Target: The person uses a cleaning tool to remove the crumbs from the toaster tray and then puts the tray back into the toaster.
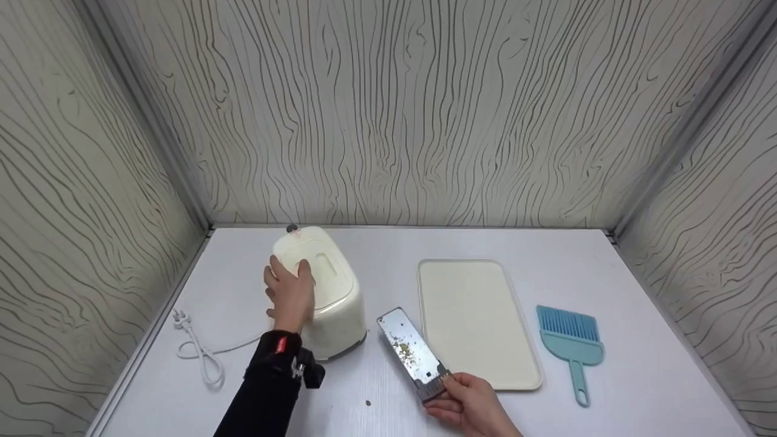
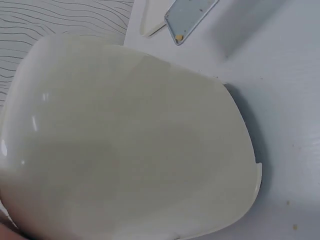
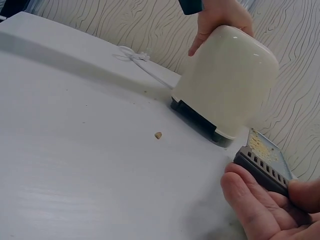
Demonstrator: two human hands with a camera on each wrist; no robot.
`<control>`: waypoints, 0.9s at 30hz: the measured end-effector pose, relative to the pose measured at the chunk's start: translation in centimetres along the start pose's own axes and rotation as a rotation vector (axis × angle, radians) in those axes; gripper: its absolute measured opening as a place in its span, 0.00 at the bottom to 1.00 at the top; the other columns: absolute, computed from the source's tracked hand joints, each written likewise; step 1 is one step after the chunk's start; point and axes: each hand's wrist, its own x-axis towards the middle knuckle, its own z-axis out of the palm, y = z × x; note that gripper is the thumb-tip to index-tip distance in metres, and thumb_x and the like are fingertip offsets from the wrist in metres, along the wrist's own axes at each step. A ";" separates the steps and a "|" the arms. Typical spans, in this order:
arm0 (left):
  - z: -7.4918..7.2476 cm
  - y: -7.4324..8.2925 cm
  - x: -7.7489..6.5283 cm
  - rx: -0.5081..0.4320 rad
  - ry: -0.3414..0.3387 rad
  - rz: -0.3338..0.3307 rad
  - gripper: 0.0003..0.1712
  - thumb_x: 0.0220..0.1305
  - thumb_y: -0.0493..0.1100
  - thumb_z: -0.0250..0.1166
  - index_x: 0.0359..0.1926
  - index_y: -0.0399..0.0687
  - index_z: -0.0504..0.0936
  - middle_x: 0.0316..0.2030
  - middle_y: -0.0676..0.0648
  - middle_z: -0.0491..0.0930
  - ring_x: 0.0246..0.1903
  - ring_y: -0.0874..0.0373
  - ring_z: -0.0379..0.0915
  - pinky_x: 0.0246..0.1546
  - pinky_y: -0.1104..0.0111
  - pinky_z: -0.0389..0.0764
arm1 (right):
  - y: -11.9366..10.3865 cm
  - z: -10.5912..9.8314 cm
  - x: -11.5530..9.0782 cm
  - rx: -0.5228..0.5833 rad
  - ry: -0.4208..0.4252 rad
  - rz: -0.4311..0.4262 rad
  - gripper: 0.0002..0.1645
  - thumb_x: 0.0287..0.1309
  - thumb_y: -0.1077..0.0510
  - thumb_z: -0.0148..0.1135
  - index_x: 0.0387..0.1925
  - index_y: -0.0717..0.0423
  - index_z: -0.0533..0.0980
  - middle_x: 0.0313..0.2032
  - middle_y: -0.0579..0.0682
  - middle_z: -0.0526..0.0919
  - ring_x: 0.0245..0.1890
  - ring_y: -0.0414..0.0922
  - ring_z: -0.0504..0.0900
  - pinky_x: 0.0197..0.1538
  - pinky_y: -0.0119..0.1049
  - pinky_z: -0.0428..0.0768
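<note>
A cream toaster (image 1: 337,325) with a closed lid stands on the left half of the table. My left hand (image 1: 291,297) holds it from above, thumb on the lid and fingers over the left side. In the right wrist view a dark slot (image 3: 195,120) shows along the toaster's base. My right hand (image 1: 470,403) pinches the dark end of a metal crumb tray (image 1: 408,349) between thumb and fingers. Yellow-brown crumbs (image 3: 260,147) lie on that crumb tray. The toaster's wall (image 2: 125,140) fills most of the left wrist view.
A cream rectangular board (image 1: 473,321) lies right of the crumb tray. Farther right is a teal brush (image 1: 570,343) with blue bristles. The toaster's white cord ends in a plug (image 1: 182,318) at the left. A loose crumb (image 3: 158,135) lies on the table.
</note>
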 end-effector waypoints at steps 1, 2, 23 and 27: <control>0.0 0.0 -0.2 0.014 0.008 0.036 0.45 0.77 0.59 0.44 0.81 0.46 0.33 0.80 0.34 0.31 0.77 0.29 0.28 0.69 0.27 0.35 | -0.2 0.0 0.0 0.004 0.009 -0.001 0.13 0.78 0.62 0.48 0.52 0.72 0.67 0.37 0.59 0.88 0.40 0.51 0.90 0.50 0.45 0.87; 0.1 0.0 -0.4 0.033 0.019 0.082 0.45 0.77 0.57 0.45 0.82 0.45 0.35 0.80 0.34 0.32 0.77 0.29 0.26 0.69 0.27 0.32 | -0.3 -0.1 0.0 0.006 0.018 -0.004 0.14 0.78 0.62 0.47 0.53 0.73 0.66 0.37 0.59 0.88 0.40 0.51 0.90 0.49 0.46 0.87; 7.7 -0.3 -13.3 0.021 -0.067 0.835 0.19 0.67 0.33 0.62 0.58 0.42 0.80 0.46 0.50 0.82 0.47 0.59 0.78 0.46 0.66 0.83 | -1.6 -0.4 0.4 -0.042 0.135 -0.056 0.21 0.80 0.58 0.44 0.60 0.75 0.63 0.43 0.61 0.88 0.44 0.51 0.89 0.52 0.47 0.86; 9.2 -1.5 -14.3 0.019 -0.249 0.590 0.12 0.70 0.39 0.60 0.51 0.46 0.82 0.34 0.57 0.80 0.34 0.66 0.75 0.31 0.72 0.78 | -1.7 -0.4 0.3 -0.041 0.145 -0.059 0.22 0.81 0.58 0.44 0.61 0.75 0.61 0.42 0.61 0.88 0.44 0.52 0.89 0.51 0.47 0.86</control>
